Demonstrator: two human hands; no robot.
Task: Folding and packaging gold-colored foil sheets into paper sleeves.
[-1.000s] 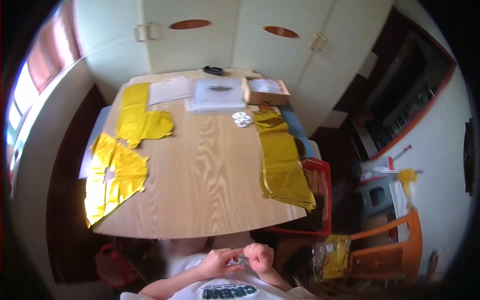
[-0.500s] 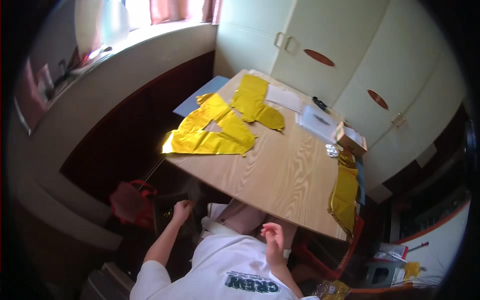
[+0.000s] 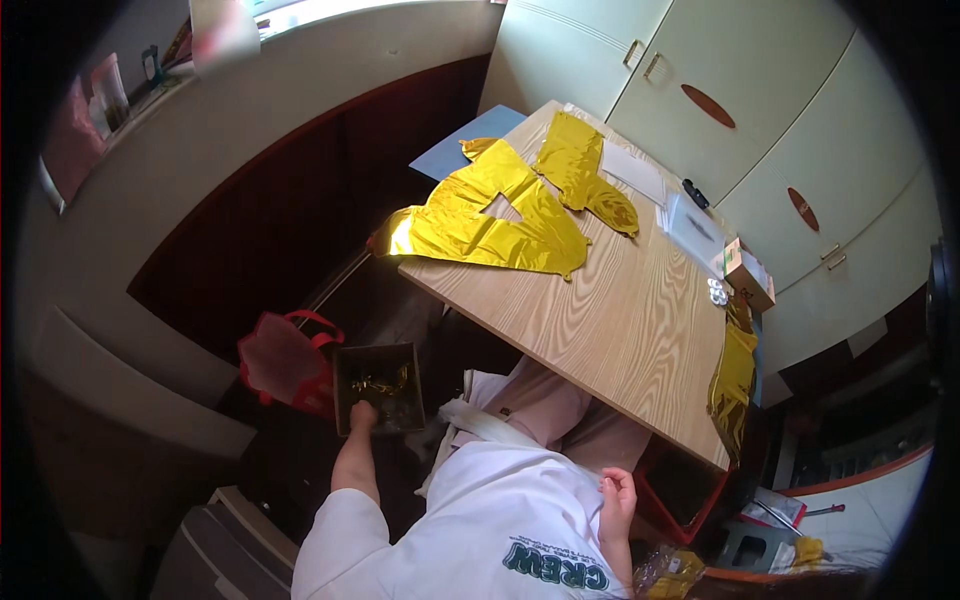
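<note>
My left hand [image 3: 363, 414] reaches down to the near side of an open box [image 3: 418, 402] on the floor, left of my legs. Shiny gold scraps [image 3: 385, 384] lie inside the box. The fingers of that hand are too small and dark to make out. Beside my right side, near my shirt, my right hand [image 3: 618, 490] is raised with its fingers loosely bent and nothing in it. On the table [image 3: 620, 330] lie flat gold foil balloons: a large one shaped like a letter A [image 3: 465, 225], a second one [image 3: 575, 160] behind it, and another [image 3: 733, 375] along the right edge.
A red bag [image 3: 285, 362] stands beside the box. White paper [image 3: 633, 173], a clear folder [image 3: 692, 232], a tissue box [image 3: 748, 275] and small white discs [image 3: 717, 291] sit along the table's far right side. Cabinets [image 3: 730, 60] rise behind. A grey bin-like object [image 3: 200, 540] stands lower left.
My left hand has gone from a closed pose in the air down to the box. My right hand has moved lower and nearer my body. The view has turned toward the lower left.
</note>
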